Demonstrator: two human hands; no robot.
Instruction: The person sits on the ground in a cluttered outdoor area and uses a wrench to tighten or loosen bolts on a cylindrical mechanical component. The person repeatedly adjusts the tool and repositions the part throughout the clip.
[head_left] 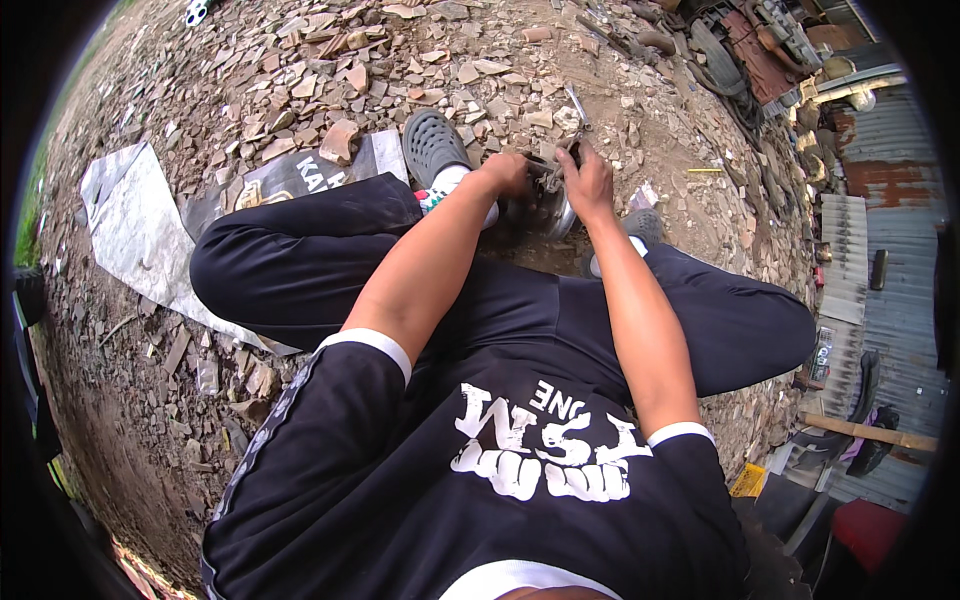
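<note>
Between my feet sits a dark, greasy metal machine part (540,208) with a shiny curved rim on its right side; its exact kind does not show. My left hand (508,175) is closed at its upper left edge. On the upper right, my right hand (588,185) grips the same part, thumb and fingers bent around its edge. The fingertips of both hands are partly hidden. A silver wrench (577,106) lies on the rubble just beyond my right hand.
A grey clog (434,143) on one foot is left of the part, the other clog (643,226) to its right. A white and black plastic sheet (140,220) lies at left. Broken tile pieces (340,140) cover the ground. Corrugated metal sheets (900,290) stand far right.
</note>
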